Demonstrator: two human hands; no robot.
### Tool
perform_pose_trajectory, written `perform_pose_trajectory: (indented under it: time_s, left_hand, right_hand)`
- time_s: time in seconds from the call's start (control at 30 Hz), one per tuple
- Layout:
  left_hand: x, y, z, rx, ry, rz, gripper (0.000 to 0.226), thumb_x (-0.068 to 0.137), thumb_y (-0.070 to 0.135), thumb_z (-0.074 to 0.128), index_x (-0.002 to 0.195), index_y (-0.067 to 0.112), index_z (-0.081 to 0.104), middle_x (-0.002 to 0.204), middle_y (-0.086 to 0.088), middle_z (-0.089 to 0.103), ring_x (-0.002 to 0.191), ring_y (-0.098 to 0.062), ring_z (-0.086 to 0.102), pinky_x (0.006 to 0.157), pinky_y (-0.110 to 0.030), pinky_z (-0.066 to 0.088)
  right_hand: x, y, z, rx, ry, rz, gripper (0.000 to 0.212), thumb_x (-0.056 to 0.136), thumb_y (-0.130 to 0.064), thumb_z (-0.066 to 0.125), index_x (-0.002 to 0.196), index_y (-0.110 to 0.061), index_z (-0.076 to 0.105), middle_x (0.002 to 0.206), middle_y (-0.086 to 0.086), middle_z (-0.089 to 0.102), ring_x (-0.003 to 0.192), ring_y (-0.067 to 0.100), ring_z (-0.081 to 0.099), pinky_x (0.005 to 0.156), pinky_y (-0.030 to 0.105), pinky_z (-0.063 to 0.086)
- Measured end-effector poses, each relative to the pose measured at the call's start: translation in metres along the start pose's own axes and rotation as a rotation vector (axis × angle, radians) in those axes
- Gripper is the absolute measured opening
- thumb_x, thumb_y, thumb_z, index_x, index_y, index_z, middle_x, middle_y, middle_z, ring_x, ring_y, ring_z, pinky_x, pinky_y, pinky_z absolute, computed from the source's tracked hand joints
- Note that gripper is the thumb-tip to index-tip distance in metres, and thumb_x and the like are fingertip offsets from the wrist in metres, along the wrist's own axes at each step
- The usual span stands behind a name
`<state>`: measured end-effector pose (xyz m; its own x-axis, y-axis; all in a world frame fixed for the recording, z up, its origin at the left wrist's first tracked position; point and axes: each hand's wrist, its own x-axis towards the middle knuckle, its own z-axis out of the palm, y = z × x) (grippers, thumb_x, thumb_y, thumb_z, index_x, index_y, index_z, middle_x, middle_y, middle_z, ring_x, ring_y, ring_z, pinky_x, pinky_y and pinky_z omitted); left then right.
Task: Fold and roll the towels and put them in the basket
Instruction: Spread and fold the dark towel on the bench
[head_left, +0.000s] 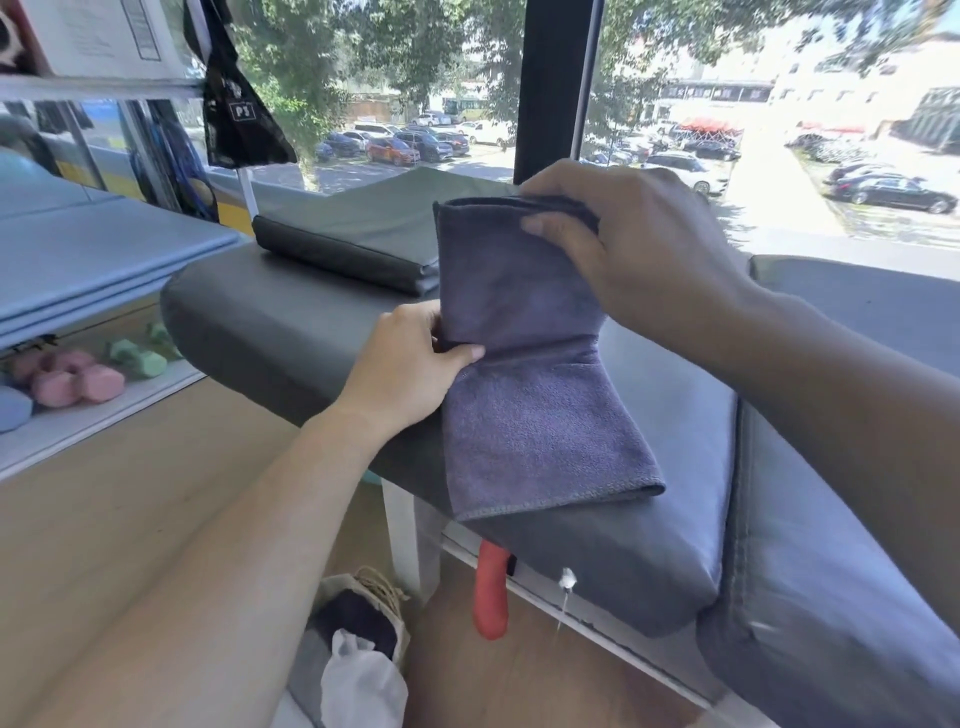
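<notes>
A grey-purple towel (524, 364) is folded into a long strip and held up over the grey padded bench (280, 322). Its lower end drapes on the bench's front edge. My right hand (639, 249) grips the towel's top folded edge, thumb in front. My left hand (410, 364) pinches the strip's left edge at the crease halfway down. On the floor below stands a woven basket (374, 597) with a dark towel and a white one inside.
A folded dark mat (363, 244) lies at the bench's back by the window. A red handle (491, 592) hangs under the bench. Pink and green dumbbells (83, 374) sit on a low shelf at left. A second cushion (831, 571) adjoins at right.
</notes>
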<state>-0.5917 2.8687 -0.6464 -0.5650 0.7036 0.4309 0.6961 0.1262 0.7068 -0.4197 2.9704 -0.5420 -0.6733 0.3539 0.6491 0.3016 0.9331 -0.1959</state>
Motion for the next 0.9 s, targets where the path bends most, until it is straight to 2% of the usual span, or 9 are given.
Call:
perform_pose_trajectory:
  time_s: [0.13,0.2,0.3,0.37,0.43,0.5,0.53,0.6,0.9]
  left_hand:
    - [0.003,0.0,0.005,0.021,0.083,-0.14,0.044,0.076,0.038,0.085,0.109,0.027,0.057,0.092,0.014,0.066,0.085,-0.009,0.064,0.084,-0.033,0.051]
    - [0.002,0.004,0.004,-0.041,0.232,-0.139,0.052,0.075,0.037,0.086,0.112,0.024,0.052,0.1,0.01,0.063,0.091,-0.012,0.062,0.086,-0.031,0.05]
    - [-0.006,0.024,0.0,0.036,0.464,0.31,0.022,0.084,0.025,0.078,0.099,0.018,0.062,0.097,0.006,0.065,0.092,-0.015,0.06,0.087,-0.034,0.05]
    - [-0.011,0.04,0.003,0.062,0.208,0.531,0.013,0.089,0.023,0.073,0.101,0.019,0.071,0.099,0.008,0.07,0.097,-0.014,0.062,0.091,-0.034,0.049]
    - [-0.016,0.046,0.014,0.225,-0.219,0.48,0.033,0.096,0.04,0.063,0.126,0.028,0.067,0.13,0.007,0.066,0.126,-0.012,0.054,0.111,-0.034,0.039]
    - [-0.018,0.038,0.025,0.504,-0.545,0.292,0.06,0.101,0.058,0.04,0.156,0.035,0.033,0.166,0.01,0.026,0.153,-0.006,0.015,0.126,-0.033,0.009]
    - [-0.018,0.034,0.027,0.563,-0.627,0.243,0.068,0.1,0.064,0.033,0.16,0.036,0.017,0.169,0.013,0.007,0.154,-0.002,0.0,0.126,-0.033,0.0]
    - [-0.017,0.029,0.025,0.554,-0.664,0.218,0.076,0.096,0.07,0.031,0.161,0.037,0.008,0.168,0.016,-0.005,0.153,0.0,-0.009,0.126,-0.033,-0.005]
    - [-0.014,0.03,0.025,0.514,-0.632,0.174,0.08,0.096,0.072,0.029,0.162,0.03,0.01,0.169,0.013,-0.001,0.153,-0.001,-0.009,0.126,-0.033,-0.002]
  right_hand:
    - [0.046,0.027,0.021,-0.099,-0.069,0.038,0.029,0.096,-0.055,0.054,0.117,-0.038,0.065,0.106,0.001,0.071,0.096,0.028,0.062,0.078,0.039,0.05]
    - [0.066,0.045,0.04,-0.124,-0.144,0.086,0.029,0.094,-0.057,0.058,0.114,-0.037,0.067,0.108,0.003,0.07,0.097,0.027,0.06,0.079,0.039,0.05]
    - [0.084,0.064,0.067,-0.013,-0.241,0.154,0.025,0.092,-0.052,0.066,0.109,-0.034,0.07,0.113,0.005,0.07,0.103,0.028,0.061,0.09,0.044,0.053]
    - [0.09,0.072,0.079,0.043,-0.285,0.173,0.025,0.091,-0.047,0.07,0.108,-0.029,0.073,0.113,0.005,0.07,0.104,0.028,0.063,0.091,0.043,0.053]
    - [0.093,0.076,0.086,0.056,-0.322,0.161,0.024,0.091,-0.044,0.071,0.109,-0.028,0.074,0.114,0.005,0.07,0.105,0.026,0.063,0.091,0.039,0.052]
    - [0.094,0.077,0.09,0.053,-0.335,0.136,0.024,0.093,-0.043,0.069,0.111,-0.028,0.074,0.116,0.004,0.069,0.107,0.025,0.062,0.092,0.038,0.05]
    - [0.094,0.077,0.091,0.055,-0.331,0.125,0.023,0.093,-0.043,0.069,0.111,-0.028,0.073,0.116,0.004,0.069,0.106,0.025,0.061,0.093,0.039,0.05]
    - [0.095,0.078,0.091,0.074,-0.326,0.111,0.022,0.094,-0.042,0.068,0.11,-0.028,0.073,0.113,0.002,0.068,0.104,0.025,0.061,0.091,0.037,0.049]
    - [0.079,0.067,0.066,0.123,-0.282,0.042,0.024,0.093,-0.043,0.068,0.111,-0.027,0.073,0.106,-0.001,0.072,0.097,0.019,0.062,0.079,0.029,0.042]
